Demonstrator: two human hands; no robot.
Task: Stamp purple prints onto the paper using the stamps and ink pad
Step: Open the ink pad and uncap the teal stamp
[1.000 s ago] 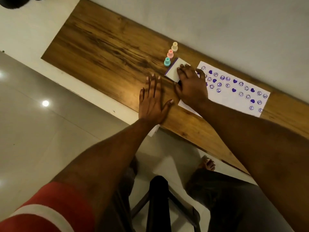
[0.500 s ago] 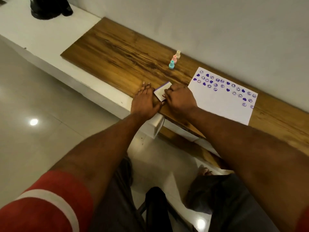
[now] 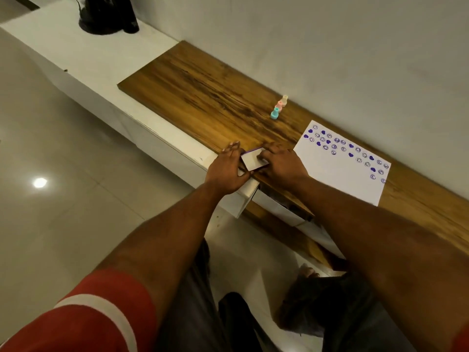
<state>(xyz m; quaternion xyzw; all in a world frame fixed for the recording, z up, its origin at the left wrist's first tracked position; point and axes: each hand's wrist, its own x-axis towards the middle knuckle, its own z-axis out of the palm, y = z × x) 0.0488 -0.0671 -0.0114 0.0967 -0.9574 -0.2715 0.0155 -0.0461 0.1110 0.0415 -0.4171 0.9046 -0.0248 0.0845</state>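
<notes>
A small white ink pad (image 3: 251,160) with a purple edge lies at the front edge of the wooden board (image 3: 203,97). My left hand (image 3: 226,171) holds its left side and my right hand (image 3: 281,162) holds its right side, fingers over its top. The white paper (image 3: 337,179) with several purple heart and smiley prints lies to the right of my right hand. Three small stamps stand in a row farther back: teal (image 3: 274,114), pink (image 3: 279,105) and cream (image 3: 284,100).
The board rests on a white counter (image 3: 83,62) against a grey wall. A black object (image 3: 107,13) stands at the counter's far left end. Glossy floor tiles (image 3: 63,212) lie below, with my legs and a foot visible under the counter's edge.
The ink pad has come from beside the stamps to the board's front edge, in my right hand. My left hand left the board and took the pad's left side. The camera view shifted back.
</notes>
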